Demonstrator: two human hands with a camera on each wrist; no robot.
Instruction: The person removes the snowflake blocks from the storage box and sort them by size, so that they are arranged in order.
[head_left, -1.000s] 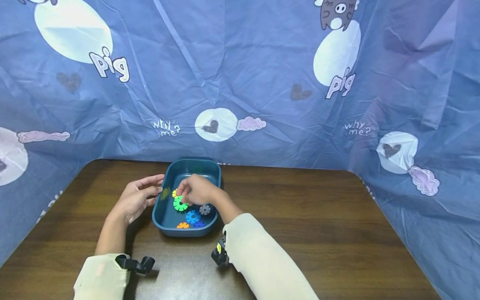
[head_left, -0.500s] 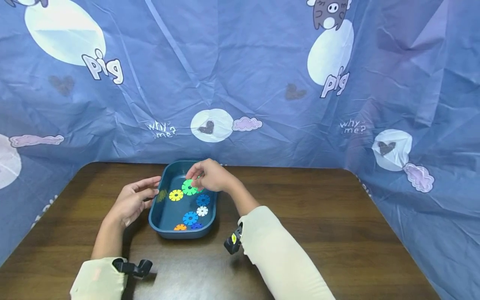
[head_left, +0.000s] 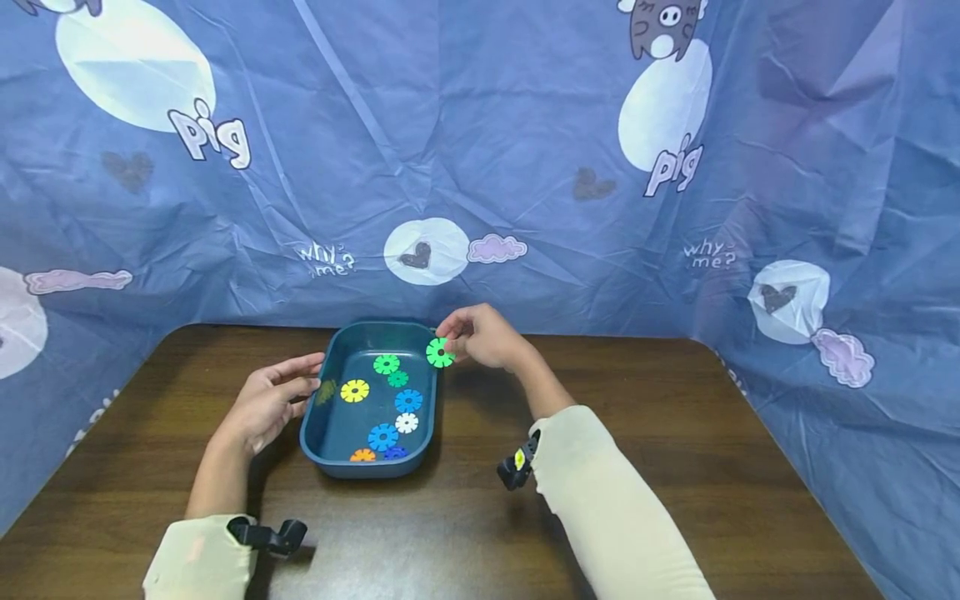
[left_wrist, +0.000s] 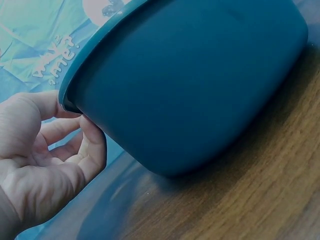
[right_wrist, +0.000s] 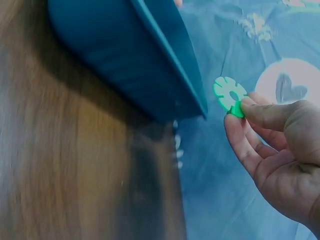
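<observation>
I can see the left forearm (head_left: 217,479) reaching almost straight ahead to the left hand (head_left: 264,404), which faces inward, its fingers (left_wrist: 95,150) bent and its thumb (left_wrist: 44,103) stretched above them. The right forearm (head_left: 543,390) slants in from the other side, and the right hand (head_left: 487,337) is up in the air, a little farther forward, with thumb and fingertips (right_wrist: 231,122) drawn into a pinch.

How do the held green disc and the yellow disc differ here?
The held green disc is pinched by the right hand; the yellow disc lies inside the bin, untouched. The held green disc is bright green; the yellow disc is yellow. Both are round and notched.
</observation>
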